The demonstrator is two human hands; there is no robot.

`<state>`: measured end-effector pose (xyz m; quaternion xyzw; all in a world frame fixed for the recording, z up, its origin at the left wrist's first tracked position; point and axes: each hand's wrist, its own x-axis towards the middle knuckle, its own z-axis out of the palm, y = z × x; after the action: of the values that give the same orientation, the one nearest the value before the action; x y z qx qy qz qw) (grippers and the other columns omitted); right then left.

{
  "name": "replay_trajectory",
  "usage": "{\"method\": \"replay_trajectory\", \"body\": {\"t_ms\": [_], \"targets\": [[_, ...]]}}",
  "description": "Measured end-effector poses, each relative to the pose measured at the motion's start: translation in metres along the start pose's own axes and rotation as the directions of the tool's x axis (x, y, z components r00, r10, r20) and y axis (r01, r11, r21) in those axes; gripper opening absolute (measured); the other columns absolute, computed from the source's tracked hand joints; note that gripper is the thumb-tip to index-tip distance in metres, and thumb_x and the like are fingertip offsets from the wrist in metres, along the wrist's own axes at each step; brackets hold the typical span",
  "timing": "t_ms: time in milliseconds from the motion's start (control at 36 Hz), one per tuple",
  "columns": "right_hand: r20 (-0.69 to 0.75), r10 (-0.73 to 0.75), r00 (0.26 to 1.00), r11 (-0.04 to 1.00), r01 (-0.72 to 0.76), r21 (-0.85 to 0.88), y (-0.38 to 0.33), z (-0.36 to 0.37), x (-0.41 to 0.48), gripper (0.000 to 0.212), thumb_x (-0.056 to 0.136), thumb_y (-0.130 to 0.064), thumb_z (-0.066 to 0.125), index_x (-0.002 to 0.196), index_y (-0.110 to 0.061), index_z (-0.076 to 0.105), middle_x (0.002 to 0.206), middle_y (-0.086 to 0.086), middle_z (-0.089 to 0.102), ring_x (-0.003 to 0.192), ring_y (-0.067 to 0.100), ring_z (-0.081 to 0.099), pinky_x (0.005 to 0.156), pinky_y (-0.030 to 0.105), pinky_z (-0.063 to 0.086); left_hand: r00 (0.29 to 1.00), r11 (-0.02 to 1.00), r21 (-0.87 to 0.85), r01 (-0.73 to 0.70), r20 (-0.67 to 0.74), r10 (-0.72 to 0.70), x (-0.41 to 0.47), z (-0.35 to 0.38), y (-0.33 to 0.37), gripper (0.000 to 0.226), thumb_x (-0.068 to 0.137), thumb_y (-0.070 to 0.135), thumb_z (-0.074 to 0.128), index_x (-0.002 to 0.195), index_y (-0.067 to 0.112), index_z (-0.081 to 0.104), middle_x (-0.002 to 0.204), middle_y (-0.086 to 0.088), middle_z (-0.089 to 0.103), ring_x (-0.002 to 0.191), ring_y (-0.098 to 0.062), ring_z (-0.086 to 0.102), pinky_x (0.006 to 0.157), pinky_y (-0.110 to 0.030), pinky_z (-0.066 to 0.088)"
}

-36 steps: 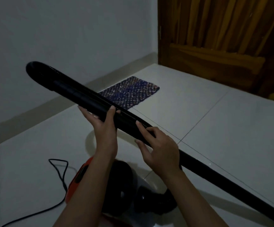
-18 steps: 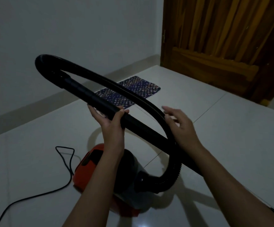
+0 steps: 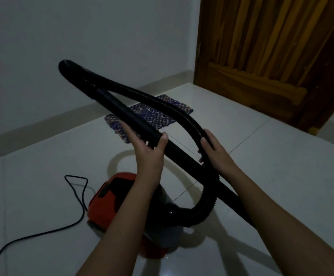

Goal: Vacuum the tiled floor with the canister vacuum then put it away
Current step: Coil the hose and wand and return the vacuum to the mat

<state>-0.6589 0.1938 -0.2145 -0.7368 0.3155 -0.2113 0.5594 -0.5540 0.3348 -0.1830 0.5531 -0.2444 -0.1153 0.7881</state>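
Note:
A red and black canister vacuum [image 3: 112, 198] sits on the white tiled floor [image 3: 281, 176] below my arms. Its black rigid wand [image 3: 182, 154] runs from upper left down to the lower right. My left hand [image 3: 148, 150] is shut around the wand near its middle. A ribbed black hose [image 3: 162, 102] curves from the wand's bent top end back down to the canister. My right hand [image 3: 214, 152] grips this hose where it crosses the wand.
A black power cord [image 3: 78, 196] trails over the tiles to the lower left. A blue patterned mat [image 3: 152, 114] lies by the white wall's skirting. A wooden door [image 3: 271, 56] stands at the upper right.
My right hand has let go of the wand, moved right, and closed on the hose. The hose has swung away from the wand into an open loop. The canister shows more fully.

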Motion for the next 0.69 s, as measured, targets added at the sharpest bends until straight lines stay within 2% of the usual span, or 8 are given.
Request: {"method": "replay_trajectory", "body": {"t_ms": [83,139,167,250,361,500,611,694], "targets": [[0.044,-0.105,0.994,0.994,0.106,-0.033,-0.007,-0.002,-0.013,0.076,0.09,-0.055,0.051,0.153,-0.037,0.011,0.141,-0.004,0.043,0.107,0.015,0.058,0.091,0.03,0.048,0.998,0.998,-0.002,-0.058,-0.003,0.058,0.006,0.01,0.001,0.102,0.086,0.0,0.063,0.148,0.036,-0.009,0.152,0.012,0.019,0.128,0.006,0.04,0.11,-0.031,0.036],[0.086,-0.139,0.987,0.985,0.147,-0.095,-0.012,-0.004,-0.023,0.1,0.075,-0.064,0.062,0.152,-0.041,0.002,0.153,-0.011,0.024,0.131,0.009,0.038,0.106,0.029,0.033,0.998,0.998,0.008,-0.065,0.007,0.065,0.011,0.016,0.003,0.101,0.086,0.0,0.062,0.148,0.034,-0.01,0.142,0.023,0.023,0.113,0.021,0.044,0.105,-0.024,0.037],[0.102,-0.134,0.986,0.98,0.147,-0.136,-0.013,-0.004,-0.028,0.111,0.068,-0.067,0.067,0.151,-0.042,-0.002,0.151,-0.013,0.022,0.133,0.007,0.032,0.105,0.028,0.029,0.998,0.998,0.014,-0.061,0.01,0.061,0.012,0.017,0.003,0.101,0.086,0.001,0.062,0.148,0.035,-0.01,0.142,0.022,0.023,0.118,0.016,0.044,0.107,-0.026,0.036],[0.097,-0.094,0.991,0.962,0.116,-0.247,-0.018,0.001,-0.037,0.127,0.058,-0.066,0.074,0.15,-0.042,-0.012,0.15,-0.008,0.019,0.135,0.013,0.03,0.103,0.029,0.03,0.997,0.997,0.038,-0.074,0.032,0.073,0.013,0.021,0.01,0.102,0.084,0.01,0.066,0.146,0.043,-0.008,0.158,0.002,0.01,0.141,-0.016,0.029,0.114,-0.044,0.032],[0.038,-0.075,0.996,0.923,0.084,-0.375,-0.024,0.007,-0.039,0.123,0.064,-0.07,0.069,0.149,-0.042,-0.016,0.152,-0.003,0.019,0.134,0.021,0.037,0.103,0.041,0.04,0.996,0.997,0.017,-0.079,0.046,0.078,0.017,0.019,0.009,0.101,0.082,0.014,0.069,0.143,0.049,-0.003,0.16,-0.002,0.005,0.144,-0.022,0.024,0.114,-0.05,0.031],[0.013,-0.089,0.996,0.884,0.085,-0.46,-0.023,0.008,-0.035,0.117,0.068,-0.072,0.064,0.149,-0.041,-0.014,0.15,0.0,0.024,0.129,0.022,0.043,0.095,0.042,0.043,0.996,0.997,0.04,-0.07,0.063,0.068,0.022,0.014,0.008,0.099,0.077,0.022,0.072,0.137,0.058,0.002,0.157,-0.01,0.015,0.141,-0.025,0.031,0.111,-0.051,0.035],[0.024,-0.176,0.984,0.833,0.162,-0.53,-0.016,0.011,-0.028,0.11,0.07,-0.072,0.061,0.149,-0.042,-0.01,0.142,0.001,0.034,0.121,0.022,0.05,0.091,0.041,0.048,0.996,0.997,0.037,-0.063,0.064,0.06,0.021,0.008,0.0,0.105,0.084,0.009,0.068,0.145,0.044,-0.01,0.145,0.015,0.025,0.127,-0.002,0.042,0.111,-0.039,0.036],[0.091,-0.176,0.98,0.821,0.197,-0.536,-0.012,0.009,-0.018,0.107,0.073,-0.069,0.062,0.148,-0.045,-0.01,0.139,-0.001,0.036,0.119,0.021,0.051,0.092,0.043,0.048,0.998,0.997,0.043,-0.065,0.018,0.064,0.016,0.006,-0.007,0.104,0.086,0.005,0.064,0.146,0.035,-0.016,0.146,0.012,0.021,0.123,0.006,0.041,0.108,-0.025,0.036]]}}
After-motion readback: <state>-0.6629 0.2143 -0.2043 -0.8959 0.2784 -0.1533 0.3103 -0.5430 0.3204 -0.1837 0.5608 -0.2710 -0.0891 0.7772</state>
